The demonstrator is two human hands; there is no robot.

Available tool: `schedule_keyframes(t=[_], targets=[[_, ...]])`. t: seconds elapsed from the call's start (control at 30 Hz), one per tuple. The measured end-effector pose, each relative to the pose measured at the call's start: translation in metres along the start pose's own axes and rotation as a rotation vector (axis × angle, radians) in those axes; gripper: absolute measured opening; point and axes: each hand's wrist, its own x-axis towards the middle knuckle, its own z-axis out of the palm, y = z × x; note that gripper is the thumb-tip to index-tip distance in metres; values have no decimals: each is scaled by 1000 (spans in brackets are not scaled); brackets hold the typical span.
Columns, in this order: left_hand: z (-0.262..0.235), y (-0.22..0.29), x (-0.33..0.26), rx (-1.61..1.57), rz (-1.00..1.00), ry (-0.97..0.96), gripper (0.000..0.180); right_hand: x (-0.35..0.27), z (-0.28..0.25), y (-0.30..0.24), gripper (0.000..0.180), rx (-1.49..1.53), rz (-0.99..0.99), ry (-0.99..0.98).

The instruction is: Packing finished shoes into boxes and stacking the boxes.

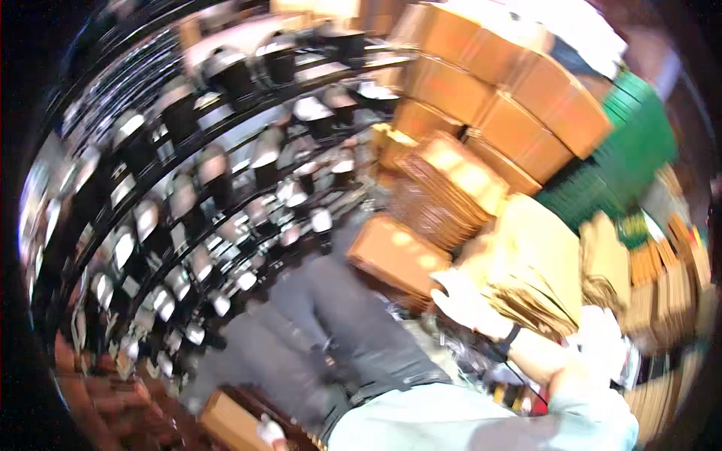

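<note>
My right hand [468,302], in a white glove with a dark band at the wrist, reaches out over the right side. Its fingers look stretched and apart, with nothing visible in them, though the picture is smeared. Beside its fingertips is a closed brown cardboard carton [397,255]. Near the lower edge my left hand [270,431], also white-gloved, is closed at the end of a tan cardboard box [229,419]. The box is tilted and partly cut off by the picture's edge.
Long shelves [241,150] with dark bins and pale labels curve along the left. Stacked cartons [481,83] rise at the back right, in front of green crates [632,143]. Bundles of flattened cardboard [538,255] stand right of my right hand.
</note>
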Motion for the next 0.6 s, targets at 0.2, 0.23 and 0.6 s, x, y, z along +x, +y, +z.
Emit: schedule_keyframes(t=[0.2,0.23,0.6], targets=[[20,151,-191,474,693,545,54,-19,-154,80,31,-147,324,410],[25,168,-196,469,705,538,54,-29,-166,108,34,-209,368,428],[29,376,-321,829,1899,-355,35,-38,-201,180,21,426,577,56]])
